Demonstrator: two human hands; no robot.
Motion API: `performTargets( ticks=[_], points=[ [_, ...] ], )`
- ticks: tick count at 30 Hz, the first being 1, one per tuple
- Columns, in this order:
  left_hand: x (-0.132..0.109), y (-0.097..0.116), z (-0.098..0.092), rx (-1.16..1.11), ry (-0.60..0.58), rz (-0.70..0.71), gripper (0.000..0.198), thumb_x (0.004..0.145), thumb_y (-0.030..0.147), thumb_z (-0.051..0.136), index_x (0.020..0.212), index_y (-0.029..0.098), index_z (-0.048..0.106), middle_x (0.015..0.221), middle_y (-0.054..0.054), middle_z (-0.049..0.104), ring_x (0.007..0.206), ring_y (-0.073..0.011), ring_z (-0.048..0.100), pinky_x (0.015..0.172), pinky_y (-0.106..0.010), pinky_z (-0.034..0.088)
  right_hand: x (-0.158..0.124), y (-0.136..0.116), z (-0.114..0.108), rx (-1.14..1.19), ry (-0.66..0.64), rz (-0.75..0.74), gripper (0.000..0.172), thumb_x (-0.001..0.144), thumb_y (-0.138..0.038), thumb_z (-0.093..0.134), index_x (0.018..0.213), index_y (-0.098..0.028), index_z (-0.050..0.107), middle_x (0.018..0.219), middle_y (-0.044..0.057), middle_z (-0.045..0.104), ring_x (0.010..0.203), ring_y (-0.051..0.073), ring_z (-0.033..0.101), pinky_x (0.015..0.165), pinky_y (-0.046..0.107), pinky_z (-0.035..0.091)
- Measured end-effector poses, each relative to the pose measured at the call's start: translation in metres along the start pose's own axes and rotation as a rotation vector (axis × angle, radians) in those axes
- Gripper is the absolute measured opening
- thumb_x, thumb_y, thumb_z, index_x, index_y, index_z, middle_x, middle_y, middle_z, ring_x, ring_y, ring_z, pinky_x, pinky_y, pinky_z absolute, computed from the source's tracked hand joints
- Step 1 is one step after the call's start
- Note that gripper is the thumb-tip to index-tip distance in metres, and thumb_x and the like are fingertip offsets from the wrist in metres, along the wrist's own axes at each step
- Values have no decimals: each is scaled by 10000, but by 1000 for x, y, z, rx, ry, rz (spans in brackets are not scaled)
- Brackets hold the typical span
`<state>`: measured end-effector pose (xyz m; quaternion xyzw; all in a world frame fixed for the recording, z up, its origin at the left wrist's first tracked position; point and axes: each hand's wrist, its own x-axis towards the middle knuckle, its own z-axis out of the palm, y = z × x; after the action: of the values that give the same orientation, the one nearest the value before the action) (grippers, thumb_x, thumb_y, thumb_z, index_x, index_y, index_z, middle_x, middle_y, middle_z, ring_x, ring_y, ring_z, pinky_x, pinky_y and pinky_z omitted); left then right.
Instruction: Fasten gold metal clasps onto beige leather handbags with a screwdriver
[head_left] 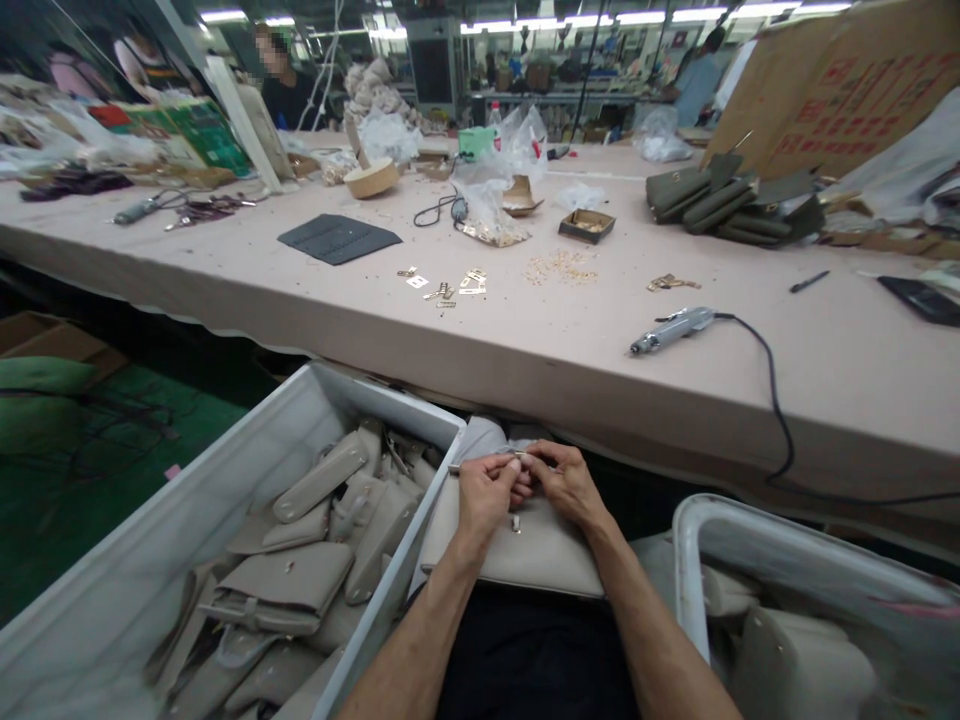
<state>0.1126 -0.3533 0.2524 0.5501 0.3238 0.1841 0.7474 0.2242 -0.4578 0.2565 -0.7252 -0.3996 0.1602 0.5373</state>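
A beige leather bag (pixel 525 555) lies on my lap, below the table's front edge. Both hands work at its top edge. My left hand (pixel 491 490) is closed, pinching a small metal fitting at the bag's top. My right hand (pixel 566 482) is closed too, its fingertips meeting the left hand's on the same fitting. A small metal clasp (pixel 516 523) shows on the bag's front, just below my hands.
A grey bin (pixel 225 480) of several beige bags stands at my left, a white bin (pixel 757 540) with more at my right. On the pink table (pixel 525 340) lie an electric screwdriver (pixel 671 330) with cord, gold fittings (pixel 450 287), dark green bags (pixel 735 205) and a dark panel (pixel 339 238). People work behind.
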Motion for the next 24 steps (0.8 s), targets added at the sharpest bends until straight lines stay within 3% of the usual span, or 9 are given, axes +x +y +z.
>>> performTargets(
  ticks=[3,7,16,21,24],
  points=[
    [0,-1,-2,219,49,83,250,864,336,671,865,114,785,612,-55,716,438,-127,624,409,-184,458,0,1,0,55,-41,47,274,955,-384,608,809,-194,743,775,25,695,728,182,624,670,277,464],
    [0,3,0,344,81,144,231,871,310,641,772,148,772,555,-23,680,387,-116,567,392,-187,409,-1,3,-1,44,-48,19,269,953,-377,605,821,-195,754,763,24,701,728,185,633,683,280,477],
    [-1,3,7,410,80,155,253,865,315,617,698,180,750,491,2,633,335,-114,528,373,-195,382,-5,12,2,52,10,86,266,915,-396,651,761,-201,748,691,18,667,639,175,585,617,280,440],
    [2,0,10,390,27,115,349,887,363,598,603,169,660,488,-11,626,316,-116,527,329,-184,373,-3,20,1,78,-27,158,427,964,-495,620,667,-190,652,608,-14,561,580,137,493,546,254,362],
    [4,-2,13,375,44,88,329,879,359,599,622,165,667,495,-6,621,307,-115,512,307,-188,367,-3,27,0,124,-39,150,446,988,-528,586,697,-193,630,642,-19,563,601,135,489,564,244,376]
  ],
)
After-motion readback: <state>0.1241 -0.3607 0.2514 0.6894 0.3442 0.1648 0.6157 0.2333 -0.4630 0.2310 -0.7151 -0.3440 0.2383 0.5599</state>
